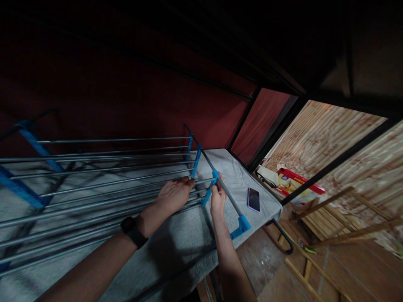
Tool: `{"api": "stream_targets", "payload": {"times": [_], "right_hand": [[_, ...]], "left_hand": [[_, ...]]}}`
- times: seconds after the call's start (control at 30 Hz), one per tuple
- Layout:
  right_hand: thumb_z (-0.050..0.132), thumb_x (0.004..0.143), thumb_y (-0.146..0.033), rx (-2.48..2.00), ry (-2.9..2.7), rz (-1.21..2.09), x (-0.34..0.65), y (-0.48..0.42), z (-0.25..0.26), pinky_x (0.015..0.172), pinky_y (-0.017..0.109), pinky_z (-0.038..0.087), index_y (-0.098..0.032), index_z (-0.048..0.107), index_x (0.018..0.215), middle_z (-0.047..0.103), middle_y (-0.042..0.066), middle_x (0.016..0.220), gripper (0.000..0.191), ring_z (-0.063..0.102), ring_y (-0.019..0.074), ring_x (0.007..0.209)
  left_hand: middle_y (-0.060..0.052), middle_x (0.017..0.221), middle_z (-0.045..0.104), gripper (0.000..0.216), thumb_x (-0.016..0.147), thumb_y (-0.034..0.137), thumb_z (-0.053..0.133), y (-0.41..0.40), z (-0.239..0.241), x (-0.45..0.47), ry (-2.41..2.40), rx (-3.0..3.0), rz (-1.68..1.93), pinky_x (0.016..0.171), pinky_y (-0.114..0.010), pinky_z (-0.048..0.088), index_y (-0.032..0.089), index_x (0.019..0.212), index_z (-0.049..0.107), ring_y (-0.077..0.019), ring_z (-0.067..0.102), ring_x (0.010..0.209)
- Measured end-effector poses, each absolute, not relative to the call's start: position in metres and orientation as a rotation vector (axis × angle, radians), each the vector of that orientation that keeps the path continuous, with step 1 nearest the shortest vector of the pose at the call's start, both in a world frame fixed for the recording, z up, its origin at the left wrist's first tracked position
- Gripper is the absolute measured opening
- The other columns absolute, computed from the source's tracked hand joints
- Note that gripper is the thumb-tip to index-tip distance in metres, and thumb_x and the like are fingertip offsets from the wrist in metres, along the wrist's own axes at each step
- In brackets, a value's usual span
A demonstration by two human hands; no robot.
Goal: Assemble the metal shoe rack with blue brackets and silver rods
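Observation:
A metal rack with grey rods and blue plastic joints, which looks like a clothes drying rack (119,181), lies across a grey cloth-covered surface. My left hand (176,193), with a black watch on its wrist, is closed over the rods near their right end, its fingertips by a blue crosspiece (196,162). My right hand (218,200) grips a blue bracket (215,175) where it meets the slanting end tube (231,199). Part of that bracket is hidden by the fingers. At the tube's near end sits a blue corner piece (242,226).
A phone (253,199) lies on the grey cloth (229,161), right of the rack. Behind stands a dark red panel (141,100). On the right are a red and yellow box (299,186), a wooden frame (333,218) and the tiled floor (355,268).

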State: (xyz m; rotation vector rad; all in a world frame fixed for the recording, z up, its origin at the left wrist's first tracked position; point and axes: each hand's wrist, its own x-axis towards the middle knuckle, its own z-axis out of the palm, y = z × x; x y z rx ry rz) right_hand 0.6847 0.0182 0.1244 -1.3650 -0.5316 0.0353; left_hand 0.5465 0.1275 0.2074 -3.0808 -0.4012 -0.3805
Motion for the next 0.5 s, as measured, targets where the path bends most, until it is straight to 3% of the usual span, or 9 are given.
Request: {"api": "stream_targets", "payload": {"times": [0.17, 0.27, 0.37, 0.5], "right_hand": [[0.05, 0.082, -0.038, -1.428, -0.505, 0.001, 0.686, 0.015, 0.127, 0.126, 0.047, 0.025, -0.02, 0.064, 0.137, 0.063, 0.008, 0.143, 0.059, 0.046, 0.0258, 0.144], [0.053, 0.081, -0.041, -1.515, -0.501, -0.032, 0.685, 0.006, 0.127, 0.125, 0.047, 0.027, -0.02, 0.065, 0.136, 0.063, 0.008, 0.143, 0.06, 0.048, 0.0278, 0.142], [0.056, 0.082, -0.043, -1.567, -0.479, -0.103, 0.687, 0.005, 0.125, 0.123, 0.049, 0.031, -0.019, 0.065, 0.136, 0.066, 0.008, 0.139, 0.06, 0.051, 0.0301, 0.139], [0.063, 0.078, -0.036, -1.498, -0.423, -0.155, 0.685, 0.011, 0.122, 0.117, 0.051, 0.04, -0.016, 0.066, 0.135, 0.07, 0.011, 0.131, 0.061, 0.06, 0.0337, 0.13]], "left_hand": [[-0.011, 0.114, 0.073, 0.031, 0.097, 0.01, 0.044, 0.12, 0.2, 0.546, -0.393, -3.011, -0.502, 0.084, -0.037, 0.054, 0.016, 0.121, 0.063, -0.0248, 0.071, 0.098], [-0.011, 0.117, 0.07, 0.03, 0.101, 0.032, 0.053, 0.116, 0.196, 0.529, -0.405, -2.959, -0.542, 0.096, -0.037, 0.049, 0.017, 0.127, 0.058, -0.0242, 0.066, 0.108], [-0.013, 0.114, 0.068, 0.039, 0.102, 0.036, 0.052, 0.123, 0.192, 0.504, -0.366, -2.866, -0.635, 0.091, -0.038, 0.047, 0.014, 0.133, 0.053, -0.0243, 0.065, 0.106], [-0.012, 0.1, 0.069, 0.029, 0.104, 0.036, 0.045, 0.138, 0.187, 0.474, -0.509, -2.814, -0.633, 0.083, -0.038, 0.049, 0.013, 0.112, 0.061, -0.0246, 0.068, 0.095]]}}
